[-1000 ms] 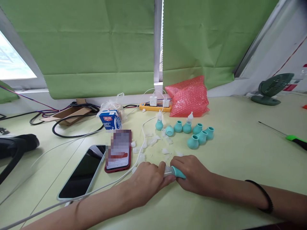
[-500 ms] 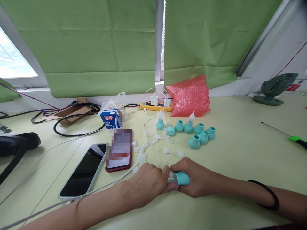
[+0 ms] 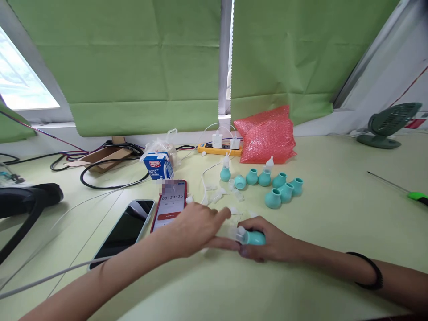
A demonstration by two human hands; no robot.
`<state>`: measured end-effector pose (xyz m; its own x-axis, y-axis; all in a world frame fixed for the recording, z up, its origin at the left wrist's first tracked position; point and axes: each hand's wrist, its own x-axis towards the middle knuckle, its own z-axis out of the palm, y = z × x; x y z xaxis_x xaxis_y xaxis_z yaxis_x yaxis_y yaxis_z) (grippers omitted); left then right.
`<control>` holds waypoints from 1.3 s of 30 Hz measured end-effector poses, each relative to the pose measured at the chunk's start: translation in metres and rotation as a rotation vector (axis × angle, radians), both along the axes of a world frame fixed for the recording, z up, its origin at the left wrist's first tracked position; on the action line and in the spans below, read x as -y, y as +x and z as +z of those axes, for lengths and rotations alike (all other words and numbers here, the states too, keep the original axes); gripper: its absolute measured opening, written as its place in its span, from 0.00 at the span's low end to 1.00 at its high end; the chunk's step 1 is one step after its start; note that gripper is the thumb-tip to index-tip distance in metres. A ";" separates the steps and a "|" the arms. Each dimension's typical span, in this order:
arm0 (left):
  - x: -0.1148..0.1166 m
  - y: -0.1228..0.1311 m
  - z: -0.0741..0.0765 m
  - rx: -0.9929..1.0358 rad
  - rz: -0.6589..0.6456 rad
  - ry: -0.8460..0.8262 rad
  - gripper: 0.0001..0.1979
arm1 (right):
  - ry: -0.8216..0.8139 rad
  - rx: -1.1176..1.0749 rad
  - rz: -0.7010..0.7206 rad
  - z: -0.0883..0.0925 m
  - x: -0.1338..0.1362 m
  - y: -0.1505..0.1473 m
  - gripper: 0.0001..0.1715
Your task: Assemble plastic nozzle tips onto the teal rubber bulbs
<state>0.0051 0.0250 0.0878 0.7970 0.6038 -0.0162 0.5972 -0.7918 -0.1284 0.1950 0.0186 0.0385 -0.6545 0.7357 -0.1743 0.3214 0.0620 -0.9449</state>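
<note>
My right hand (image 3: pixel 279 245) is closed round a teal squeeze bulb (image 3: pixel 256 238) with a clear plastic nozzle piece (image 3: pixel 240 233) at its end, lying on its side and directed left. Close by, my left hand (image 3: pixel 195 225) has thumb and forefinger spread apart; the thumb reaches to the nozzle end, and whether it touches is hard to tell. Beyond the hands stand several more teal bulbs (image 3: pixel 273 199), most with open necks. Two of them, including the leftmost bulb (image 3: pixel 225 174), carry clear tips. Loose clear plastic pieces (image 3: pixel 218 195) are scattered left of the bulbs.
A red-cased phone (image 3: pixel 170 203) and a pale-cased phone (image 3: pixel 125 227) lie at left, beside a white cable (image 3: pixel 53 277). Further back are a milk carton (image 3: pixel 159 166), a yellow power strip (image 3: pixel 219 150) and red bubble wrap (image 3: pixel 267 138). A screwdriver (image 3: pixel 388 183) and fan (image 3: pixel 384 127) are at right.
My left hand has let go of the clear nozzle end, its fingers now spread and raised slightly up and left. My right hand still holds the bulb. The view has shifted slightly.
</note>
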 end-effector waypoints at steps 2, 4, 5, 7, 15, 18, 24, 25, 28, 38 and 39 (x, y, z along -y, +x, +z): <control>-0.004 -0.009 0.013 0.019 0.081 0.003 0.22 | 0.006 -0.110 -0.035 -0.003 -0.002 -0.001 0.15; -0.006 -0.016 0.020 0.007 0.123 -0.011 0.17 | 0.083 -0.146 -0.092 -0.007 -0.002 -0.002 0.14; -0.006 -0.018 0.020 -0.011 0.125 -0.027 0.15 | 0.142 -0.124 -0.121 -0.009 -0.002 -0.003 0.14; -0.004 -0.022 0.017 -0.051 0.100 -0.074 0.11 | 0.291 -0.045 -0.172 -0.013 0.000 -0.004 0.13; -0.009 -0.020 -0.010 -0.137 0.028 0.096 0.19 | 0.563 0.106 -0.241 -0.024 0.010 -0.004 0.12; -0.008 -0.017 -0.009 -0.102 0.013 0.092 0.13 | 0.571 0.089 -0.292 -0.028 0.011 -0.001 0.13; 0.009 -0.008 -0.010 -0.168 -0.008 -0.090 0.07 | 0.470 0.044 -0.258 -0.027 0.011 0.002 0.14; 0.011 -0.007 -0.013 -0.190 -0.013 -0.092 0.06 | 0.456 0.047 -0.250 -0.025 0.011 0.002 0.13; 0.012 -0.006 -0.015 -0.189 -0.025 -0.081 0.06 | 0.484 0.046 -0.258 -0.020 0.011 -0.002 0.12; -0.001 -0.007 0.013 0.782 0.274 -0.656 0.08 | 0.569 0.119 -0.280 -0.021 0.013 -0.002 0.10; -0.002 -0.006 0.011 0.802 0.292 -0.734 0.08 | 0.571 0.120 -0.270 -0.021 0.013 -0.002 0.09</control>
